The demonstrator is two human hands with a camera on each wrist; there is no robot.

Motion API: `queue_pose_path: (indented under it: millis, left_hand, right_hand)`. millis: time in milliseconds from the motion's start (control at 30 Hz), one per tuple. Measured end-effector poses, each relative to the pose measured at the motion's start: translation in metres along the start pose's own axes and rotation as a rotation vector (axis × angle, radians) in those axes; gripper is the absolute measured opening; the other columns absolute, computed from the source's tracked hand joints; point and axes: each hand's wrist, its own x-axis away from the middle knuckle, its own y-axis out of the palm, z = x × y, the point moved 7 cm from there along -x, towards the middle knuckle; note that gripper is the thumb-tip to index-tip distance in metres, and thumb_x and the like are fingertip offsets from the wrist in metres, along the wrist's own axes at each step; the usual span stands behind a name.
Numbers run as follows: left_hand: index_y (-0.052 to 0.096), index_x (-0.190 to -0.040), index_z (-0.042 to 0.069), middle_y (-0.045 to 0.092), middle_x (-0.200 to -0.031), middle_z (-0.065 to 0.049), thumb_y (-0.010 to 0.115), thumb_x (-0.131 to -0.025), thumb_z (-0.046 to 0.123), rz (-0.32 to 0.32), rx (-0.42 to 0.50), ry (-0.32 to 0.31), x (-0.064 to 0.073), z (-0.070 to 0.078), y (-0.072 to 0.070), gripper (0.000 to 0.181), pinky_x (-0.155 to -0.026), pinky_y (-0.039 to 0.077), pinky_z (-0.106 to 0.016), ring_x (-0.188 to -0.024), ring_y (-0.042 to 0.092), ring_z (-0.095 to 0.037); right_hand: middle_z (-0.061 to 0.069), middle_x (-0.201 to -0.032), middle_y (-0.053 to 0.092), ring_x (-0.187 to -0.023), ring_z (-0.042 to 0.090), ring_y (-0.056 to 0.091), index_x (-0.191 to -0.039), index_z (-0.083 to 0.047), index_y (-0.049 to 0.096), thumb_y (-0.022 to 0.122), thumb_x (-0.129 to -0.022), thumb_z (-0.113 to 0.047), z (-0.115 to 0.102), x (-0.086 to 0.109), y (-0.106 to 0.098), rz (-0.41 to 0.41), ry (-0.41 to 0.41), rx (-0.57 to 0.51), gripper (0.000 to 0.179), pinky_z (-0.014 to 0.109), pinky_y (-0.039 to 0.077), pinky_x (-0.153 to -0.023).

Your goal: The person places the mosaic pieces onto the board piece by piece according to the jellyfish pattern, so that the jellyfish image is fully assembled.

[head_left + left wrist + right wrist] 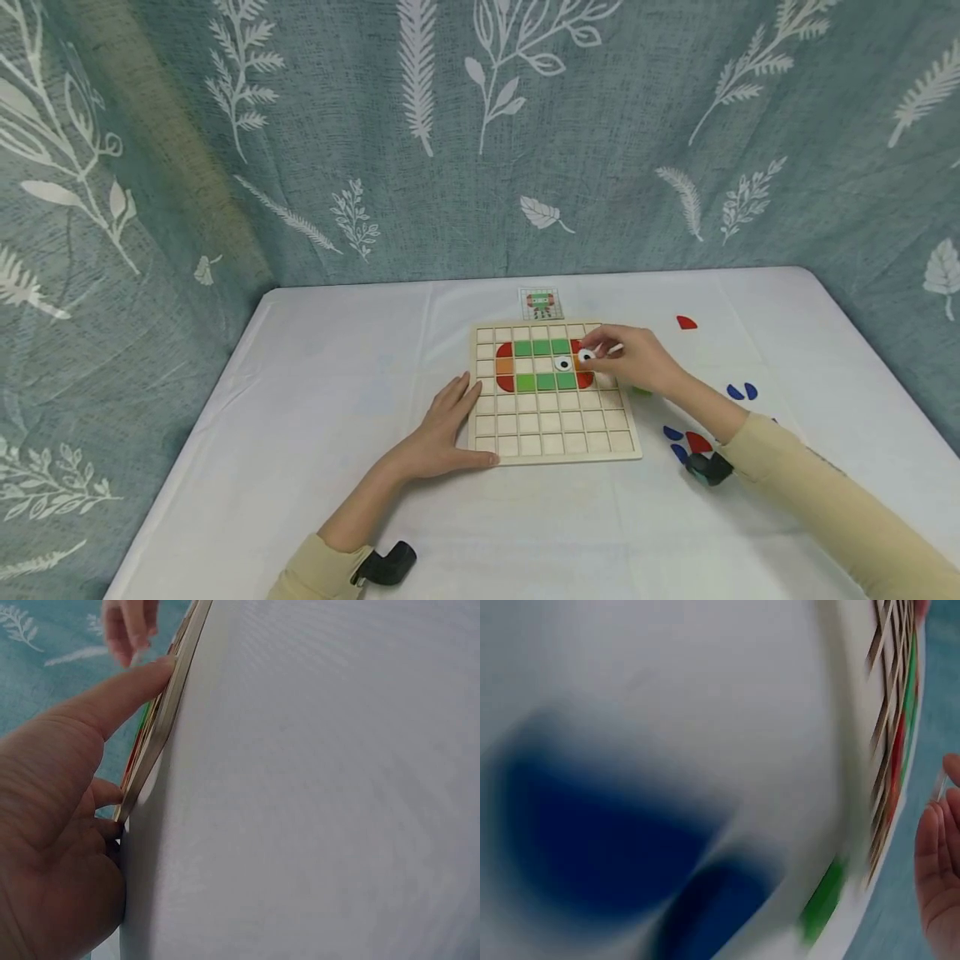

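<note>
A pale wooden grid board (551, 423) lies on the white table. Red, orange and green tiles form a rounded band across its upper rows, with one white eye tile (562, 363) inside it. My right hand (637, 358) pinches a second eye tile (587, 356) between thumb and fingers, close over the band's right end. At the board's left side, my left hand (442, 429) lies with fingers spread along the edge and thumb at the front corner. The left wrist view shows that thumb (135, 694) resting against the board's edge.
Behind the board lies a small picture card (541, 304). To the right are a red quarter-round tile (686, 322), blue half-round tiles (734, 392), and another red tile (698, 442) by the right wrist. A green tile (641, 391) peeks out under the right hand. A patterned curtain (450, 208) hangs behind.
</note>
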Motion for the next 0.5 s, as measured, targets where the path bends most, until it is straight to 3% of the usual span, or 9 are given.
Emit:
queue_pose_path:
  millis: [300, 500]
  left_hand:
    - [0.014, -0.157, 0.006, -0.001, -0.163, -0.015, 0.078, -0.08, 0.044, -0.007, 0.01, -0.002, 0.0, -0.001, 0.0, 0.107, -0.113, 0.012, -0.06, -0.148, -0.007, -0.032]
    - [0.014, -0.156, 0.005, -0.001, -0.162, -0.016, 0.078, -0.08, 0.045, -0.007, 0.008, 0.007, 0.001, 0.0, -0.001, 0.107, -0.113, 0.013, -0.06, -0.148, -0.007, -0.032]
  right_hand:
    - [0.003, -0.098, 0.068, -0.084, 0.014, 0.064, -0.108, -0.005, 0.069, 0.077, -0.085, -0.016, -0.04, -0.039, 0.053, -0.134, -0.136, -0.006, 0.026, 0.028, 0.054, -0.074]
    - [0.006, -0.098, 0.067, -0.086, 0.017, 0.064, -0.11, -0.003, 0.067, 0.075, -0.087, -0.011, -0.051, -0.047, 0.066, -0.173, -0.162, 0.072, 0.025, 0.029, 0.053, -0.076]
